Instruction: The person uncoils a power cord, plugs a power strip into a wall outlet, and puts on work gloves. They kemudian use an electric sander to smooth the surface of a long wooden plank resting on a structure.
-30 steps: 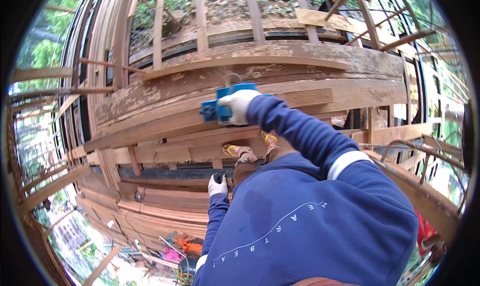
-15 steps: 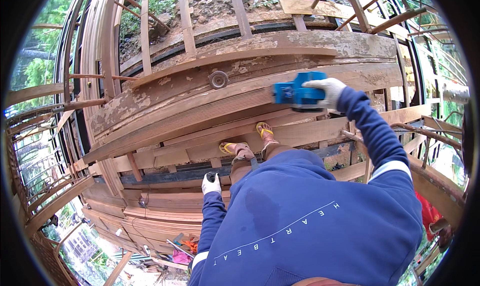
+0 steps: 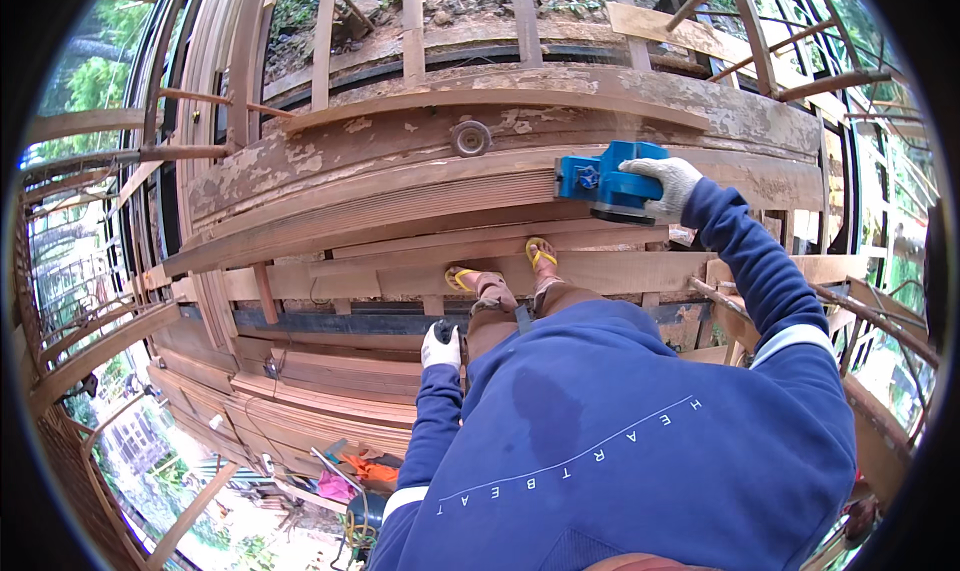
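Note:
My right hand, in a white work glove, grips the rear handle of a blue electric hand planer. The planer sits over the right part of a row of narrow boards set side by side, whose edges make fine parallel lines. Down by my left thigh, my gloved left hand is closed around a small black object, too small to name. My feet in yellow flip-flops stand on planks just this side of the row.
Beyond the row, a round brown disc lies on a weathered plank with peeling paint. Stacked boards lie at the lower left, near orange cloth and pink cloth. Rusty metal bars stand at the right.
The view has shifted, moving the scene rightward. Against the boards, the planer in my right hand has slid slightly left. My left hand still holds the black object.

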A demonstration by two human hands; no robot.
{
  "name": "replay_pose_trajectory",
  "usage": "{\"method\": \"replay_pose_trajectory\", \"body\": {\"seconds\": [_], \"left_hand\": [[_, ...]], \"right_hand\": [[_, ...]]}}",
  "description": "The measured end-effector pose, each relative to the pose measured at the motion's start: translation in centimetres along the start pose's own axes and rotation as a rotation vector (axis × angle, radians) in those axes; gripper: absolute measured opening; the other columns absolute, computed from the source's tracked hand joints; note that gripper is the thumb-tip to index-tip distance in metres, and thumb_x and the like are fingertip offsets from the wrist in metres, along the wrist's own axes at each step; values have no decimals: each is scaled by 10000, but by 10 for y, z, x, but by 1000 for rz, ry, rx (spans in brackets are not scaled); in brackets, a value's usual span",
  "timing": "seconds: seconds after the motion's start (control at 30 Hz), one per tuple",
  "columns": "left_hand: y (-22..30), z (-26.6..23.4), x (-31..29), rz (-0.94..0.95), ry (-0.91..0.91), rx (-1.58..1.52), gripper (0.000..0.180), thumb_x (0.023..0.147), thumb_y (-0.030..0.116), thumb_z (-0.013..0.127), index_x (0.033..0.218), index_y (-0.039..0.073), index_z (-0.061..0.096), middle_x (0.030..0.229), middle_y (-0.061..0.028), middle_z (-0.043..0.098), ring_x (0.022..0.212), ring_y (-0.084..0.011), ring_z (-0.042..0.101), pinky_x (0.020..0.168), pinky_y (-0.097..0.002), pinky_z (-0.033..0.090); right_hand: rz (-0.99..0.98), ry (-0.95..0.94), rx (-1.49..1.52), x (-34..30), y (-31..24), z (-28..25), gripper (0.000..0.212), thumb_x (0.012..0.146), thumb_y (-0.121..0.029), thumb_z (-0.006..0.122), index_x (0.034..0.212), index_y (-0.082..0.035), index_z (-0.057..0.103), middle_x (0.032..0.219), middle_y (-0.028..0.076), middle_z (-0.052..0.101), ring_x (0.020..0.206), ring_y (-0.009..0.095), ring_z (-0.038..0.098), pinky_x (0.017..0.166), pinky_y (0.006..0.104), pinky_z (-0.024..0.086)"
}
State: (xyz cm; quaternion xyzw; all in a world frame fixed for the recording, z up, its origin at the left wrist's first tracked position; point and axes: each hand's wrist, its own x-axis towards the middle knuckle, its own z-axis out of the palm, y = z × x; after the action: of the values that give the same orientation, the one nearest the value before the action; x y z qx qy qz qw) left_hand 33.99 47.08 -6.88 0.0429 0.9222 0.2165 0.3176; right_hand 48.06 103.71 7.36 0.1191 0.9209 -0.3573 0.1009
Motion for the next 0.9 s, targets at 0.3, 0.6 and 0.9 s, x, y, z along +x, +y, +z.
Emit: {"method": "replay_pose_trajectory", "body": {"seconds": [0.3, 0.6, 0.9], "left_hand": [[182, -26, 60, 515, 145, -297, 501, 914, 234, 783, 1352, 41, 637, 1181, -158, 700, 1081, -295, 707, 959, -389, 556], [210, -88, 123, 518, 244, 68, 775, 855, 508, 778, 1459, 81, 548, 1274, -189, 605, 1153, -376, 603, 1004, -501, 466], [165, -151, 180, 582, 309, 204, 655, 835, 429, 791, 1402, 167, 592, 1249, -127, 623, 1094, -329, 620, 939, -499, 482]], "right_hand": [[-62, -87, -11, 99, -106, 36, 596, 751, -128, 750, 1339, -103, 657, 1160, 220, 727, 1036, 405, 715, 943, 428, 581], [-93, -69, -33, 177, -202, 83, 586, 739, -136, 734, 1317, -61, 673, 1197, 227, 721, 1104, 393, 701, 980, 416, 561], [-68, -111, 8, 238, -279, 118, 637, 724, -158, 710, 1350, -51, 651, 1207, 230, 720, 1107, 395, 706, 993, 405, 561]]}}
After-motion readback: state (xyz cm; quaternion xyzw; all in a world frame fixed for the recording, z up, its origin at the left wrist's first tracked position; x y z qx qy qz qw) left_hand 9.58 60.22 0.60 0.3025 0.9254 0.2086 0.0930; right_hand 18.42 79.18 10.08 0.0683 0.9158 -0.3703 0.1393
